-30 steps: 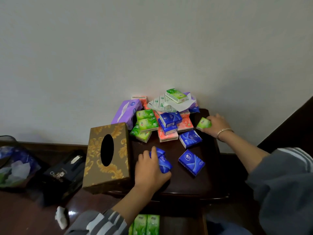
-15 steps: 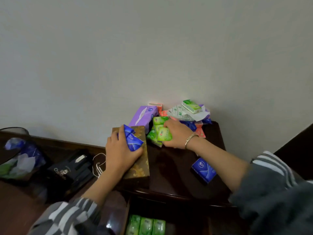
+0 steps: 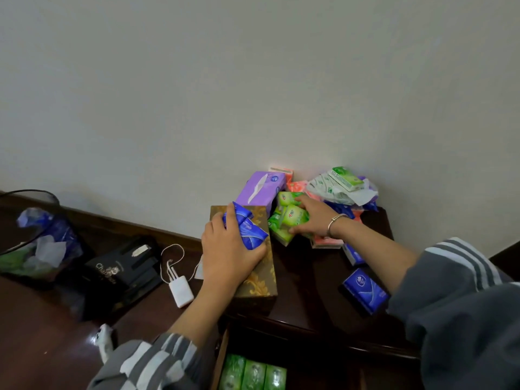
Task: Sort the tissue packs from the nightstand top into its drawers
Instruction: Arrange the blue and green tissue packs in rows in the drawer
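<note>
Open drawer (image 3: 225, 358) at bottom edge, three green packs (image 3: 253, 374) in row inside. Nightstand (image 3: 306, 299) top: blue pack (image 3: 364, 289) lying flat near your right forearm, second blue one (image 3: 353, 254) just behind it. Your left hand (image 3: 229, 256) rests on gold box (image 3: 261, 280), fingers clenched round blue packs (image 3: 246, 229). Your right hand (image 3: 312, 219) closes on green pack (image 3: 294, 216) amid green cluster. Behind: purple box (image 3: 260, 190), pink packs (image 3: 327, 242), rest of pile (image 3: 343, 187) against wall. Floor left: black box (image 3: 123, 270), white charger (image 3: 181, 291).
</note>
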